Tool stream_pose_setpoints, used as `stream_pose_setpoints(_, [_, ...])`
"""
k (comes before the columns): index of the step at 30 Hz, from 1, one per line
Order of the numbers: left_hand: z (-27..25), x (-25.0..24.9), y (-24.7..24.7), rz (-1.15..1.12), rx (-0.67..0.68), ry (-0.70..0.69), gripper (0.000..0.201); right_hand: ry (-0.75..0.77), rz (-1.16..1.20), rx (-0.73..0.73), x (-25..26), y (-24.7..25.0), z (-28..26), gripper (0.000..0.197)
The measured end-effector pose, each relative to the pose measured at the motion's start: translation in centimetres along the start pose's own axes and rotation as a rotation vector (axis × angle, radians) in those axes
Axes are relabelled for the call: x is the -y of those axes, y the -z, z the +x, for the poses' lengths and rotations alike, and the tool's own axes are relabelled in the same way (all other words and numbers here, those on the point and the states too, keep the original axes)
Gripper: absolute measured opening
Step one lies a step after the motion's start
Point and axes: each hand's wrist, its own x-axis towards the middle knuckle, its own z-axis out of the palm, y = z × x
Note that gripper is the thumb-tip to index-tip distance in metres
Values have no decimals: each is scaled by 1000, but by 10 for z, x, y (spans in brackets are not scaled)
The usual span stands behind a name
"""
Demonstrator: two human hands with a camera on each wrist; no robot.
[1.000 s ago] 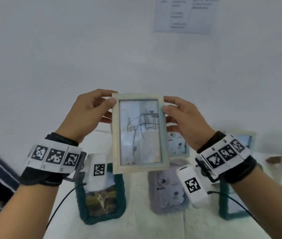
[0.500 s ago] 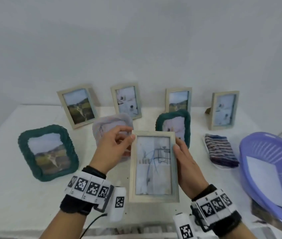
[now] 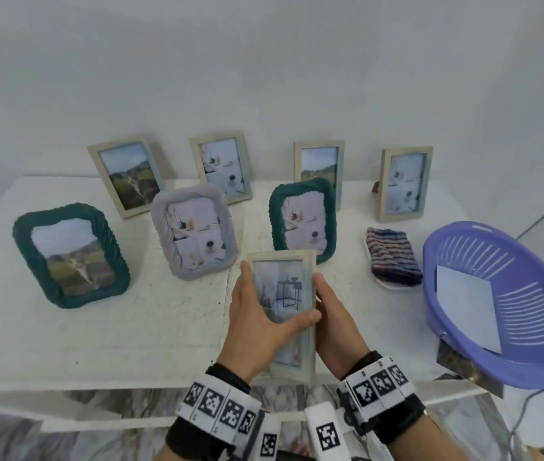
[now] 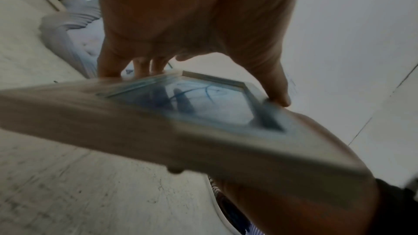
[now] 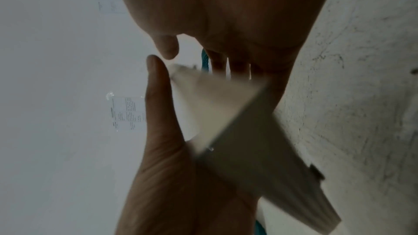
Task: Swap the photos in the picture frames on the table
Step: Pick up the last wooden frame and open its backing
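I hold a pale wooden picture frame (image 3: 284, 287) just above the table's front middle, glass up, showing a photo of a small side table. My left hand (image 3: 257, 314) grips its left edge with the thumb laid across the glass. My right hand (image 3: 329, 307) grips the right edge, fingers hidden behind it. The left wrist view shows the blurred frame (image 4: 181, 122) with my thumb (image 4: 276, 87) on its rim. In the right wrist view only its plain back (image 5: 237, 122) shows. Two green braided frames (image 3: 71, 257) (image 3: 302, 217) and a grey one (image 3: 194, 234) stand behind.
Several wooden frames (image 3: 127, 174) stand along the wall at the back of the white table (image 3: 131, 327). A folded striped cloth (image 3: 392, 257) lies to the right. A purple slotted basket (image 3: 497, 304) holding a white sheet overhangs the right front corner.
Both hands have brought the wooden frame down from in front of the wall to just over the table and tipped it flatter. My left thumb now lies across the glass.
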Motion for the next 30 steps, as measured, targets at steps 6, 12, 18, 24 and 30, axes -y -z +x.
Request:
stream_pose_setpoints(6, [-5, 4, 5, -183, 66, 6, 135, -84, 38, -31, -11, 2, 9, 64])
stream_pose_setpoints(12, [-3, 17, 23, -293, 116, -43, 117, -109, 104, -67, -11, -7, 19, 62])
stream_pose_setpoints(18, [13, 47, 62, -497, -106, 78, 46, 0, -271, -254, -8, -6, 20, 43])
stream_pose_setpoints(24, [22, 84, 62, -315, -169, 107, 10, 134, -696, -329, -31, 6, 24, 16])
stream_pose_setpoints(30, [30, 110, 54, 212, -236, -13, 18, 246, -1123, -337, -55, 12, 25, 15])
